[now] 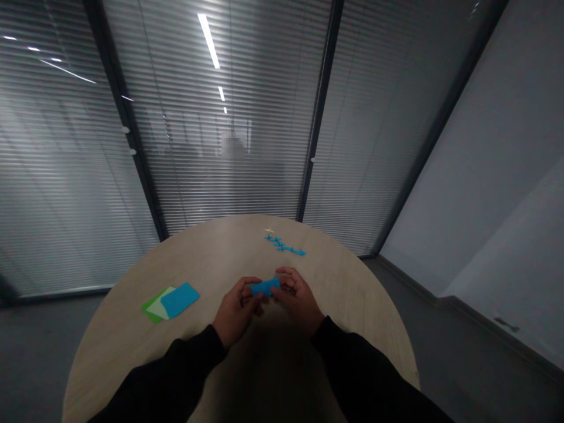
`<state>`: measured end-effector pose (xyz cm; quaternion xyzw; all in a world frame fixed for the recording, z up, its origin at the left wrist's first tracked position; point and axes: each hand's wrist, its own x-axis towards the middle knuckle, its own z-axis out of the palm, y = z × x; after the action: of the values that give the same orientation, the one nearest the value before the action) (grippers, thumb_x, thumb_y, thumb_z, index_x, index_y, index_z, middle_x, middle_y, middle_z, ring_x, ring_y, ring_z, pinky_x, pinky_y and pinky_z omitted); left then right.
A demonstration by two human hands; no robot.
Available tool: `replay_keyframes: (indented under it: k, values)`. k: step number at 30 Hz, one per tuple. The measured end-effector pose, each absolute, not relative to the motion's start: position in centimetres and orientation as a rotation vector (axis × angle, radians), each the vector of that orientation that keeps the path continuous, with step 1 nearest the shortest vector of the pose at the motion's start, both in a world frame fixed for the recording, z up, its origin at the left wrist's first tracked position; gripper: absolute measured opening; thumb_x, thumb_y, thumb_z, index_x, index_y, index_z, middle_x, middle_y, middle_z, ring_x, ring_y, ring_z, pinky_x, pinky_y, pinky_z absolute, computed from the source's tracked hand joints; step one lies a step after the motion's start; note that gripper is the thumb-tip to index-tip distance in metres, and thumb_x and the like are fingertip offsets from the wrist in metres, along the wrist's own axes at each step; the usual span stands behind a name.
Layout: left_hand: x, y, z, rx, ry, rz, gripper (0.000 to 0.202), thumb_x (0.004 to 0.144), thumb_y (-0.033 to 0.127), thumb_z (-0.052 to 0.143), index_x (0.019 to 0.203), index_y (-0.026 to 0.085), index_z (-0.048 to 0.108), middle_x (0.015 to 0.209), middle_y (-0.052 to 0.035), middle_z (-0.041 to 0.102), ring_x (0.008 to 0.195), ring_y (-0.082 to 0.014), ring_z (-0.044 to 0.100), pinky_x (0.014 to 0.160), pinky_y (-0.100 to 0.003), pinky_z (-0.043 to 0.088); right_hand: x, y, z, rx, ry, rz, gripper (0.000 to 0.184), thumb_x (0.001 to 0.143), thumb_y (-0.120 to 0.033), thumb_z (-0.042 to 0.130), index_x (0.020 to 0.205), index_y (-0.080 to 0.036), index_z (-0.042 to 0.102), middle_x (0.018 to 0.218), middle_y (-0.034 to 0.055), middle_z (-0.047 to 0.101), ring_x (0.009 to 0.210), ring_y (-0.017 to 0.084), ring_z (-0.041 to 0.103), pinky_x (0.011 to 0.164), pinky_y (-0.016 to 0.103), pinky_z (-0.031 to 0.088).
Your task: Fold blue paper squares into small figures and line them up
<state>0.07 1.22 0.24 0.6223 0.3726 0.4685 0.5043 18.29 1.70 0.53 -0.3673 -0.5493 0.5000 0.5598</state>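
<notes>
Between my two hands is a folded piece of blue paper [265, 287], held above the near middle of the round table. My left hand [238, 308] pinches its left end with thumb and fingers. At the right end, the thumb and fingers of my right hand [300, 299] close on the same paper. The fold's details are too small to make out. Beyond my hands lies a row of several small blue folded paper pieces [282, 245], with a yellow one [269, 230] at its far end.
Left of my hands, a blue sheet [180, 300] overlaps pale green and bright green sheets [152, 316] on the wooden round table [211, 247]. Glass panels with blinds [238, 194] stand behind the table, and a white wall [476, 194] is at the right.
</notes>
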Motion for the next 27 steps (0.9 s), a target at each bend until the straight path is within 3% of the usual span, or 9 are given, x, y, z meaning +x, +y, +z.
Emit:
replay_keyframes:
  k: [18,27]
  values:
    - [0.3,1.1,0.7,1.522,1.002,1.16,0.038,0.089,0.046,0.061,0.113,0.017,0.057,0.074,-0.0039,0.073,0.055,-0.0166,0.064,0.054,-0.028,0.047,18.4,2.3,-0.4,-0.934,-1.279,1.142,0.037,0.075,-0.038,0.077,0.104,-0.02,0.063,0.089,0.0047,0.071,0.082,0.02,0.067,0.078,0.036,0.052]
    - [0.3,1.1,0.8,1.477,1.027,1.144,0.035,0.084,0.053,0.064,0.078,0.019,0.056,0.066,-0.0044,0.072,0.052,-0.0158,0.063,0.052,-0.026,0.046,18.5,2.4,-0.4,-0.985,-1.347,1.073,0.037,0.077,-0.043,0.076,0.103,-0.018,0.065,0.09,0.0065,0.071,0.083,0.021,0.067,0.079,0.037,0.053]
